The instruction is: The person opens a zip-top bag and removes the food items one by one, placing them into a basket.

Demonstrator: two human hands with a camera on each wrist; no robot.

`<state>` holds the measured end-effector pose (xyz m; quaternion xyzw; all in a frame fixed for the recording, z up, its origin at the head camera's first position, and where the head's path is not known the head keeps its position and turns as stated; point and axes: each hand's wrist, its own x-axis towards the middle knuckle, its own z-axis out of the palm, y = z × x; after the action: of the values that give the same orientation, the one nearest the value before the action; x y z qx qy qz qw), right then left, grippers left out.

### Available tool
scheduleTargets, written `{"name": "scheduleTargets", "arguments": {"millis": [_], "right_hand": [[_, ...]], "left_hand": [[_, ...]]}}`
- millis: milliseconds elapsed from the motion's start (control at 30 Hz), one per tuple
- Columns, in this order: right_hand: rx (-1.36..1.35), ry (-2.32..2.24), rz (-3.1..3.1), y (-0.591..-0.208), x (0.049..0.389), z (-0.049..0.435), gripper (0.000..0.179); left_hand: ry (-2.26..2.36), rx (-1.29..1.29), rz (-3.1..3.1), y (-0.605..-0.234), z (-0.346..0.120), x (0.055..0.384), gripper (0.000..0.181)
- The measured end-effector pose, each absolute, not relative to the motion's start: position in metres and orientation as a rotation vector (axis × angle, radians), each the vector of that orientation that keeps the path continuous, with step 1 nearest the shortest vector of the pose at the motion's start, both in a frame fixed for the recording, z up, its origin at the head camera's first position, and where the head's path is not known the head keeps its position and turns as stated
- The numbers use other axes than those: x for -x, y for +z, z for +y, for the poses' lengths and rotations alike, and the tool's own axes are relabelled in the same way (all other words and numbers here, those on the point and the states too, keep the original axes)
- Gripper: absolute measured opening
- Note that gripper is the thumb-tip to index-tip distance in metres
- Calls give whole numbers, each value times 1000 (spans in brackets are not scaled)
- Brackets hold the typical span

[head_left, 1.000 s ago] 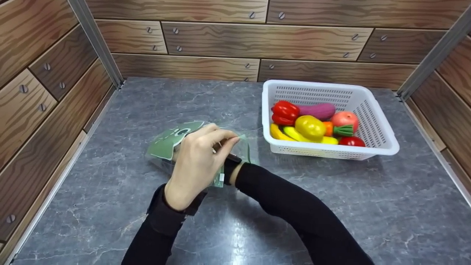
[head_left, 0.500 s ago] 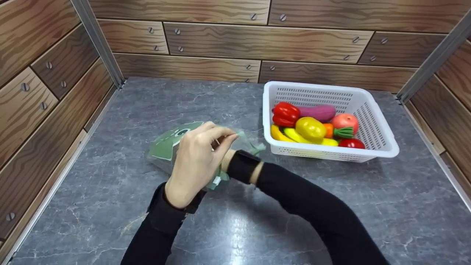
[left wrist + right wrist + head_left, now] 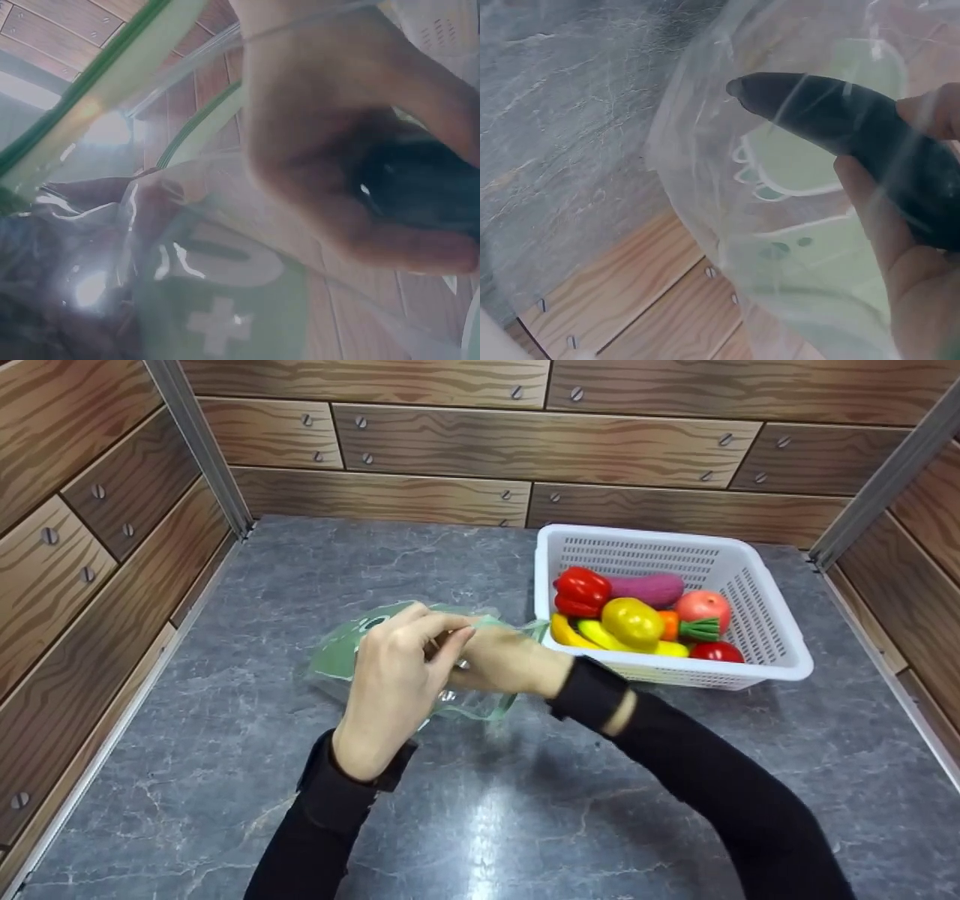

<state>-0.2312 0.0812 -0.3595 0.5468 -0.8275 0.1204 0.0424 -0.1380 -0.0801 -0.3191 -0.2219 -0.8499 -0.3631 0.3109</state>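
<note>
A clear zip bag with green printing sits left of the table's middle. My left hand pinches its top edge between thumb and fingers. My right hand is at the bag's mouth, its fingers partly hidden behind the left hand. In the right wrist view, through clear film, its fingers and thumb grip a dark green, long tapered cucumber. The left wrist view also shows that cucumber in the curled hand, beside the bag's green zip edge.
Right of the bag stands a white perforated basket, very near the bag's edge. In it lie a red pepper, an eggplant, a yellow fruit, a tomato and other produce. Wood-patterned walls enclose the table.
My right hand has drawn back to the right, so its back and wrist now show outside the bag. The bag's mouth edge has shifted right with it. My left hand has hardly moved.
</note>
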Motion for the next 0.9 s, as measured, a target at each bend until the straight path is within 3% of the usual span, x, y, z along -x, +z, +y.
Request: {"name": "scheduleTargets", "arguments": {"millis": [33,100,333,900], "right_hand": [[-1628,626,-2566,-358,228,85,22],[-1609,655,-2527,-355,220,95,19],[-1660,711,-2183,-353,200,127,38],[-1445,1118,-1981,-318,165,222,39]], "left_hand": [[-962,579,-2247,-319,-80,138,10],[-972,569,-2256,-318,-80,137,10],[-963,561,-2255,-318,-82,137,11],[-966,482,-2246,-319,-86,145,11]]}}
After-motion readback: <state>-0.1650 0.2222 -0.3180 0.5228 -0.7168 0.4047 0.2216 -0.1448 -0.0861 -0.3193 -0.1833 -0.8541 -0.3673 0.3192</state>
